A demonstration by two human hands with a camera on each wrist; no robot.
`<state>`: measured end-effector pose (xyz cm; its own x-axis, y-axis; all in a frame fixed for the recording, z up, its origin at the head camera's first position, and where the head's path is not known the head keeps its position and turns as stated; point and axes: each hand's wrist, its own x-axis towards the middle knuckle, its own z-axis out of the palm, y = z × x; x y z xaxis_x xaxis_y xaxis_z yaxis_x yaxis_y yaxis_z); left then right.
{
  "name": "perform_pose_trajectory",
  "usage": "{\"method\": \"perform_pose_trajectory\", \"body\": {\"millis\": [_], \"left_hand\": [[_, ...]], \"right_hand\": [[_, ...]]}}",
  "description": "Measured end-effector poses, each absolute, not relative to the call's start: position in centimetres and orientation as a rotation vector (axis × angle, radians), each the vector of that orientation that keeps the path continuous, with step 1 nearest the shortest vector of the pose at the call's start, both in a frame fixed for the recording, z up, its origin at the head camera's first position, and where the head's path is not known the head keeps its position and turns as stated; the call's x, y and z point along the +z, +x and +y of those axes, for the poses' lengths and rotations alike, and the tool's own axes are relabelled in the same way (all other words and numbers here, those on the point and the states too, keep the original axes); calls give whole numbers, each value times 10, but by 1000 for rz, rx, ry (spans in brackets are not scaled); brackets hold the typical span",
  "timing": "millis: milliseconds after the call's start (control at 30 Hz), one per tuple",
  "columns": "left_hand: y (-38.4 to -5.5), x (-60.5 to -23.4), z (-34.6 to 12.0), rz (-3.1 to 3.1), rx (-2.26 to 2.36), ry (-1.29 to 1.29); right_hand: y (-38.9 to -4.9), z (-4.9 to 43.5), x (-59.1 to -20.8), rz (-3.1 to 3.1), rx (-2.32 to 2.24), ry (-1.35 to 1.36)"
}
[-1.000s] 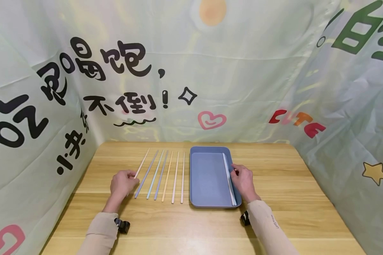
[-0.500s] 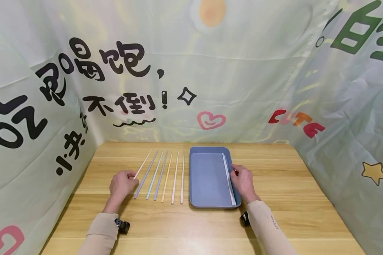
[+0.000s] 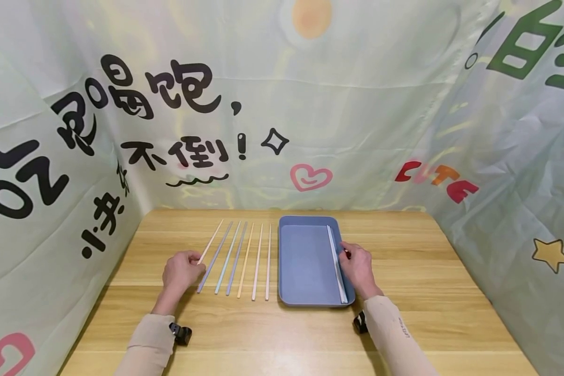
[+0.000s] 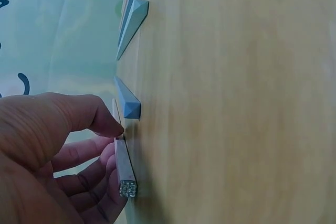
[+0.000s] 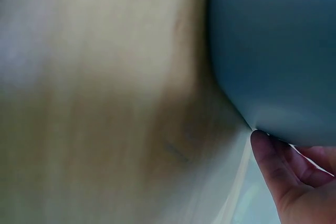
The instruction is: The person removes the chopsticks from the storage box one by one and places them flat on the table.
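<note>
Between thumb and fingers, my left hand (image 3: 180, 272) pinches a pale pink chopstick (image 3: 212, 238), the leftmost in a row. The left wrist view shows its patterned end (image 4: 127, 188) close to the tabletop. Just right of it lies a blue chopstick (image 3: 215, 257), followed by a mint chopstick (image 3: 227, 257), a lavender chopstick (image 3: 237, 258), a yellow chopstick (image 3: 246, 260) and two pinkish ones. My right hand (image 3: 359, 267) grips the right rim of a blue-grey tray (image 3: 304, 263), its thumb (image 5: 270, 163) against the outer wall. Inside, pale chopsticks (image 3: 336, 265) lie along the right side.
A wooden table (image 3: 244, 339) carries everything. Printed cloth hangings (image 3: 376, 115) stand behind it and on both sides. Each wrist wears a small black camera, such as the left one (image 3: 182, 334).
The far end of the pinched chopstick has shifted slightly right since a second ago, and its near end no longer shows past the left hand. My right hand and the tray stay put.
</note>
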<state>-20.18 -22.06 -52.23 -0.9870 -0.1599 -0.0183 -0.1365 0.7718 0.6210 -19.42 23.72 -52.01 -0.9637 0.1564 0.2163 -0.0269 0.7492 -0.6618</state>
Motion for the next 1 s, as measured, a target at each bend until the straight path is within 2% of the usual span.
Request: {"method": "perform_pose_trajectory", "body": {"millis": [367,700,1000], "left_hand": [[-209,-507,-184,-2713,-989,232],[-207,-486,-105,-2477,-1111,-32],[-189,-487,-35,-2473,-1216,-285]], "right_hand": [[-194,239,-519,-2709,1047,-111],[-194,238,-516,-2743,1018,-91],[-194,231,-518,-2659,998,-78]]}}
